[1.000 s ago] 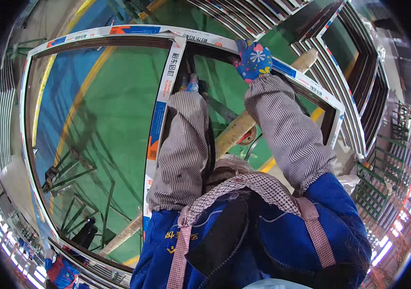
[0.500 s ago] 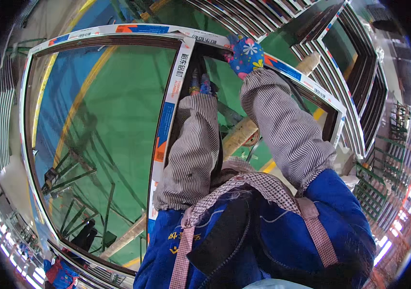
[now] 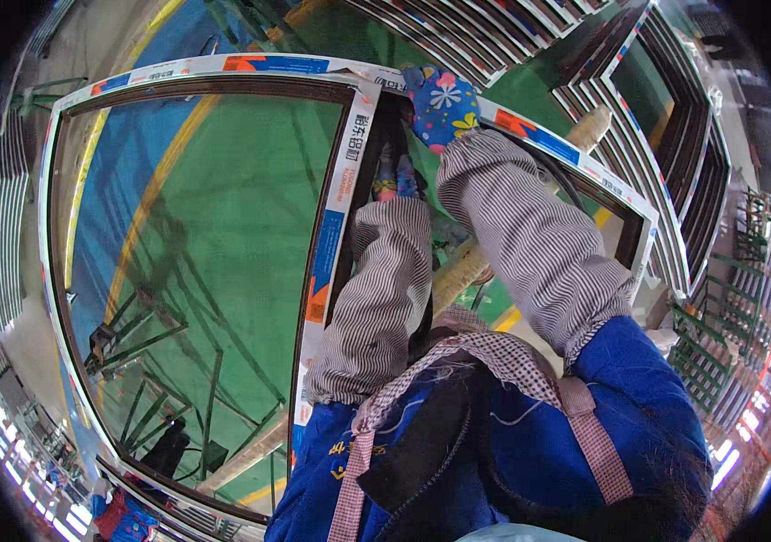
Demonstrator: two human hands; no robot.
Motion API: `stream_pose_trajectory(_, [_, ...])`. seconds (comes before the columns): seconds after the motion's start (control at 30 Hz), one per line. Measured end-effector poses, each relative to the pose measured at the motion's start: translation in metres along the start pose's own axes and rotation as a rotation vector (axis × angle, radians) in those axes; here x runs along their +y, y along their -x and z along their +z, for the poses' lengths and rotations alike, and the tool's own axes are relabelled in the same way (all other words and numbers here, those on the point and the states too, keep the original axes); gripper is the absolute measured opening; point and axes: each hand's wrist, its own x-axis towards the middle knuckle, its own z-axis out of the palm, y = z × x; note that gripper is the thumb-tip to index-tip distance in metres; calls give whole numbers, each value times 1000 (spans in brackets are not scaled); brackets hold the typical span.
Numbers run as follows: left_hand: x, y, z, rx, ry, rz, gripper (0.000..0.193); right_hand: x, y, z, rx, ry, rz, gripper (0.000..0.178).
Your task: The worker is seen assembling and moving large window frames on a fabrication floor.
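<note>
Right hand (image 3: 445,110) rested on the white-and-blue-taped rectangular metal frame (image 3: 282,64), presumably steadying it. Left hand (image 3: 395,177) was beside its taped central bar (image 3: 331,230). Couldn't tell either grip.

1 lg. brown frame w/ white-blue-orange film (image 3: 277,64) is seen, split by 1 film-covered straight crossbar (image 3: 324,248) into 2 openings. 2 hands in blue floral cloth gloves are counted (1 R (image 3: 444,108), 1 L (image 3: 396,178)), plus 2 grey-white striped cloth sleeves (image 3: 521,208) & 2 checked cloth straps (image 3: 599,449). 3 stretches of pale wooden bar (image 3: 246,452) are shown, no. of bars unclear.
</note>
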Motion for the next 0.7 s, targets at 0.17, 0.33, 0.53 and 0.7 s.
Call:
stream_pose_trajectory(0.17, [15, 4, -15, 37, -24, 5, 23, -14, -5, 2, 5, -35, 14, 36])
stream_pose_trajectory(0.33, [22, 14, -9, 25, -86, -12, 21, -5, -1, 3, -5, -59, 101, 40])
stream_pose_trajectory(0.53, [32, 21, -16, 53, -104, -17, 19, -3, 2, -21, -86, -52, 110, 55])
stream_pose_trajectory(0.7, [39, 2, -30, 107, -9, -94, 17, -14, 71, -12, 416, -416, -58, 76])
